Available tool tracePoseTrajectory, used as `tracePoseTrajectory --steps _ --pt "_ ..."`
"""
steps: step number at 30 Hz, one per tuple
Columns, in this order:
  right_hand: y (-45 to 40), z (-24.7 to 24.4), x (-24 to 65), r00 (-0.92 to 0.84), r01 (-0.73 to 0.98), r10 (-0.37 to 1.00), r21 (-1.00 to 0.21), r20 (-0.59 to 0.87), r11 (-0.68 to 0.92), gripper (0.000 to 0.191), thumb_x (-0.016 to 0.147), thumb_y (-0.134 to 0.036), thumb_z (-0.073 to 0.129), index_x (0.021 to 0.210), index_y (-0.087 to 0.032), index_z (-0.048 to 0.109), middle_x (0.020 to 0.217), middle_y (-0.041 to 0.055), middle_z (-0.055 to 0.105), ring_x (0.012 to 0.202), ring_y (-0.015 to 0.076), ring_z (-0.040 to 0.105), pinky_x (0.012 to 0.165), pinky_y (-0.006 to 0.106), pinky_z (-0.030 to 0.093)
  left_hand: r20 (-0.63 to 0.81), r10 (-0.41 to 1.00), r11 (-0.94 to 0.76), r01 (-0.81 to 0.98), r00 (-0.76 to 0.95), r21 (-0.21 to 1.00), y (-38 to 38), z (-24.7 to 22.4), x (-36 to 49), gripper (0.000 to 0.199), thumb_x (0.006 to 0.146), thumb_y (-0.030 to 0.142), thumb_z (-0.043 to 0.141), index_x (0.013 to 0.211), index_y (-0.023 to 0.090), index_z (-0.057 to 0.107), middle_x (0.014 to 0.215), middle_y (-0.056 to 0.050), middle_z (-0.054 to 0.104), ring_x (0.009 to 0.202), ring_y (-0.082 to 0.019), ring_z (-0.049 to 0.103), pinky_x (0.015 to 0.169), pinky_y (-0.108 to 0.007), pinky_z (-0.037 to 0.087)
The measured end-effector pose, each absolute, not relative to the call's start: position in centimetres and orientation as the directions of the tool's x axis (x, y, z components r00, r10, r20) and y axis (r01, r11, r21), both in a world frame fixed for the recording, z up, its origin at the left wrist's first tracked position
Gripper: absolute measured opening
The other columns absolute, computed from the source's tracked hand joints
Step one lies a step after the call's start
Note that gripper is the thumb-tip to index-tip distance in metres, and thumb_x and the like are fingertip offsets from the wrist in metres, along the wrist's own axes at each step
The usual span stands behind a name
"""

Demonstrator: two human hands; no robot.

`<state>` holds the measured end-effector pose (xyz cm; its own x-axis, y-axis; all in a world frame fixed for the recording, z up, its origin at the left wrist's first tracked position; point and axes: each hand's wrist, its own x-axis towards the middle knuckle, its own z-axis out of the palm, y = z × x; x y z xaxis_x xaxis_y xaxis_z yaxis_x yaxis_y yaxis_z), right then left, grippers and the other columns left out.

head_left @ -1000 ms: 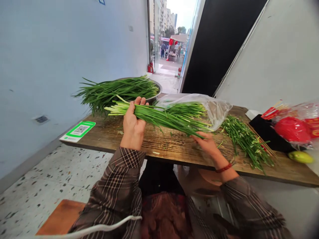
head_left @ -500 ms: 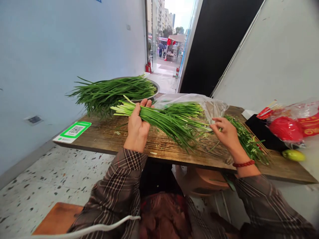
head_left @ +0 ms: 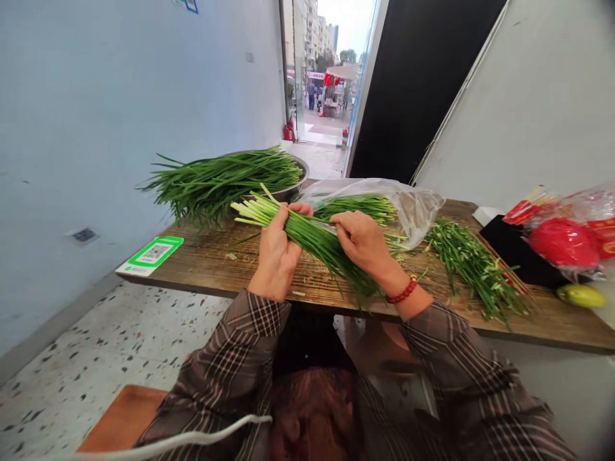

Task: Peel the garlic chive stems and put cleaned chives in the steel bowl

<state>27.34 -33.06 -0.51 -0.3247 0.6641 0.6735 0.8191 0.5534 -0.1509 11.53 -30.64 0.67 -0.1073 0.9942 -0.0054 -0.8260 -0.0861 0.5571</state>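
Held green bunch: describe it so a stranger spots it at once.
Find the long wooden table. Above it, the left hand grips the green bunch, pale ends pointing left, with the right hand at its leaves. Only this bunch is held: its green neighbours are the heap in the bowl, the stalks by the plastic bag and the loose pile at right.

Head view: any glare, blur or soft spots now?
Head view: white sky beyond the tall glass door nearly blown out; head view: translucent plastic bag shows pale sheen; head view: shiny red plastic-wrapped bundle at right looks soft; head view: pale-ended green stalks in the left hand fairly clear, their lower tips blurred together.
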Motion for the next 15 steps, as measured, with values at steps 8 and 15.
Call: tracePoseTrajectory --steps 8,15 --pt "-34.7 -3.0 39.0 -0.2 0.944 0.877 -0.152 0.436 0.291 0.03 0.095 -0.028 0.042 0.108 -0.02 0.069 0.092 0.0068 0.073 0.084 0.021 0.065 0.074 0.032 0.046 -0.066 0.967 -0.174 -0.828 -0.246 0.533 -28.1 0.8 7.1 0.031 0.097 0.016 0.045 0.068 0.016 0.054 0.059 0.004 0.058 0.058 -0.006 0.061 0.09 -0.032 0.058" --pt "-36.2 -3.4 43.0 -0.14 0.986 0.862 -0.009 0.487 0.165 0.04 0.091 -0.032 0.052 0.125 -0.014 0.063 0.136 0.0198 0.057 0.124 0.0325 0.054 0.1 0.05 0.045 -0.053 0.966 -0.186 -0.824 -0.252 0.536 -27.6 0.6 6.9 0.028 0.096 0.015 0.045 0.07 0.018 0.054 0.06 0.004 0.058 0.058 -0.007 0.061 0.088 -0.032 0.059"
